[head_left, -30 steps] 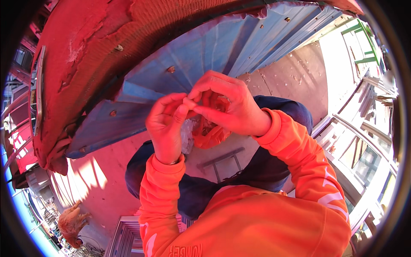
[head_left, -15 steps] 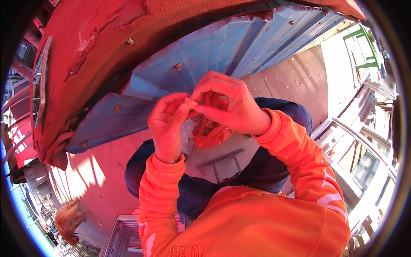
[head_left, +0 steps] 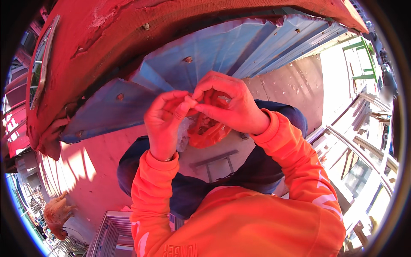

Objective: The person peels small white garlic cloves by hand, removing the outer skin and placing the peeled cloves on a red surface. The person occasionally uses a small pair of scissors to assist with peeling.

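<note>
Both my hands are raised in front of me, in orange sleeves. My left hand [head_left: 165, 122] and my right hand [head_left: 229, 103] meet at the fingertips and pinch the top of a small clear plastic bag [head_left: 204, 130] that glows orange-red. The bag hangs between my palms and holds something small that I cannot make out. A pale crumpled bit of plastic [head_left: 183, 132] shows beside my left palm.
A blue corrugated metal sheet [head_left: 205, 64] with bolts rises behind my hands under a red painted beam [head_left: 128, 30]. Below lie my dark trousers [head_left: 274, 162], a reddish floor [head_left: 85, 171], a metal grate [head_left: 113, 233] and a chicken [head_left: 58, 212] at lower left.
My hands stay together on the bag; the fingers shift slightly at its top. The view has tilted a little.
</note>
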`<state>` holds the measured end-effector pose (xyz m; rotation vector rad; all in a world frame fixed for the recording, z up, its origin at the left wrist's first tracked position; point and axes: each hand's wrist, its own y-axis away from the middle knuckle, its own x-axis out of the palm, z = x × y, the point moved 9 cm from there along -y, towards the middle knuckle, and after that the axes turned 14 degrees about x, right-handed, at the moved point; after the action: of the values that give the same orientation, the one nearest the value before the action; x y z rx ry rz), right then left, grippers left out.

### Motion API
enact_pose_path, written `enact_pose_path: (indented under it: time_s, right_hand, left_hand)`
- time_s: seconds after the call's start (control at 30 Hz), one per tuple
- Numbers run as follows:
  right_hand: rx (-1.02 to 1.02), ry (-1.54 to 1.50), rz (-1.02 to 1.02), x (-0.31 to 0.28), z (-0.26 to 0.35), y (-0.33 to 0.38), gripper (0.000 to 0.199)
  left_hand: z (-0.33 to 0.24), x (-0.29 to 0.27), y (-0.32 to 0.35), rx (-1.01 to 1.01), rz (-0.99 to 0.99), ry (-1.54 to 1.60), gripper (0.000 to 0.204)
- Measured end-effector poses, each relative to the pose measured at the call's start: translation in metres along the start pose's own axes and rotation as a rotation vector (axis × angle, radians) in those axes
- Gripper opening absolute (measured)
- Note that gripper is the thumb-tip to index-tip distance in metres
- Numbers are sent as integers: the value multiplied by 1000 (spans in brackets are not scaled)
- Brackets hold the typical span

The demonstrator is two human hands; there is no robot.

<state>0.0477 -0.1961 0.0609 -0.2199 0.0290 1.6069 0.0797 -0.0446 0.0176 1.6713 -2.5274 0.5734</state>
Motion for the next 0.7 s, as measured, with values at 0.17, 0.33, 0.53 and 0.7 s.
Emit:
enact_pose_path:
  time_s: [0.17, 0.33, 0.53, 0.7]
  right_hand:
    - [44, 31, 51, 2, -1, 1, 18]
    - [60, 32, 56, 3, -2, 0, 17]
    - [14, 91, 76, 4, 1, -1, 16]
    - [67, 66, 76, 2, -1, 0, 14]
  left_hand:
    - [3, -2, 1, -11, -8, 35, 23]
    - [4, -2, 1, -11, -6, 57, 24]
    - [4, 0, 3, 2, 18, 92, 22]
    - [-7, -2, 1, 33, -25, 54, 20]
